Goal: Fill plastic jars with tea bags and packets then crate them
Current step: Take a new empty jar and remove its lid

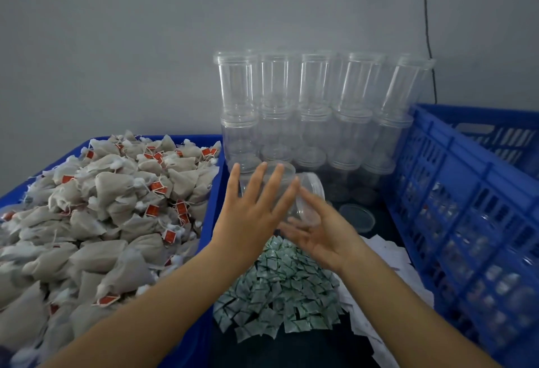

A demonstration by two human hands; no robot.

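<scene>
While the clear jar (303,192) lies tilted between both palms, mouth toward the far-right stacked jars (315,111), the left hand (253,207) spreads straight fingers over it and the right hand (318,236) cups beneath, nearer its base.

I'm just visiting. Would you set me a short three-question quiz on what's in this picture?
1. True or false: the tea bags lie in a bin on the left.
2. What is piled beneath the hands? A. green packets B. spoons C. lids
3. What does the right hand cradle, with the left hand spread flat over it?

Key: 1 true; 2 A; 3 a clear jar.
</scene>
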